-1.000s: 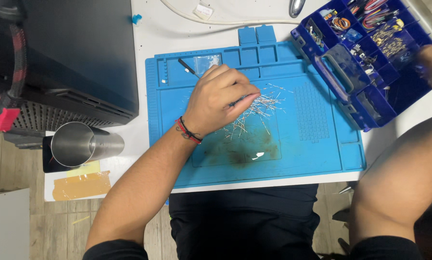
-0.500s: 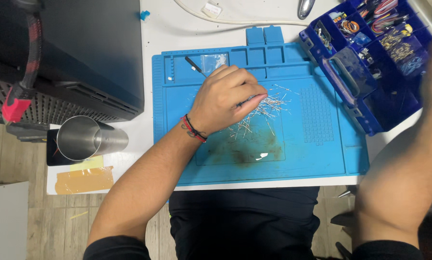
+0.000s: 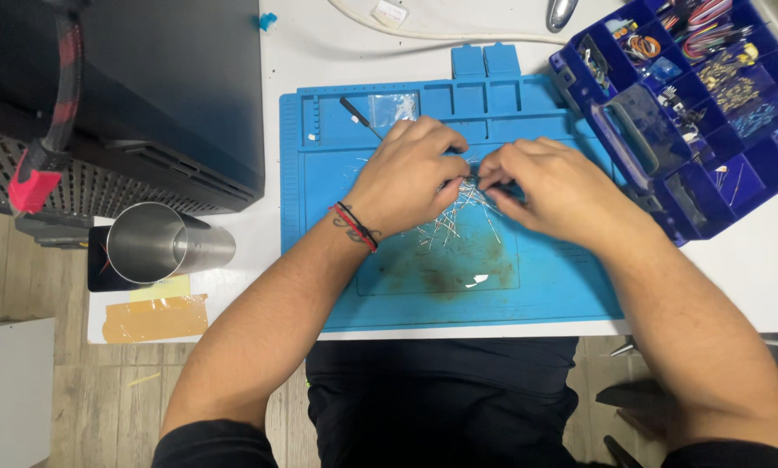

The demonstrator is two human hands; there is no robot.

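The loose pile of thin silvery wire-leaded components (image 3: 454, 217) lies near the middle of the blue silicone work mat (image 3: 562, 286), directly under both hands. They look very light, springy and easily bent, and so fine that they would probably slide and tangle; a pinch on one lead between fingertip and thumb, close to the component body, seems the safest hold. Each piece is a short straight or slightly kinked wire, pale and shiny, some with a small darker or reddish bead; they cross one another in a scattered heap that spreads toward 6 o'clock from the fingers.

The left hand (image 3: 406, 178) sits at 9 o'clock of the pile, knuckles up, fingers curled down with the tips drawn together on the pile; whether they actually grip a piece I cannot tell. The right hand (image 3: 554, 186) sits at 3 o'clock, its fingers likewise bent and closed in a pinch, seemingly on something small and dark at the pile's top edge. The two sets of fingertips nearly meet.

At 12 o'clock, in a mat compartment, lie a small clear plastic bag (image 3: 393, 108) and a thin black tool (image 3: 359, 117). At 2 o'clock stands an open dark-blue plastic compartment box (image 3: 632, 130) of small parts. Well off at 9 o'clock lies a steel tumbler (image 3: 159, 243) on its side, beside a black perforated metal case (image 3: 129, 95).
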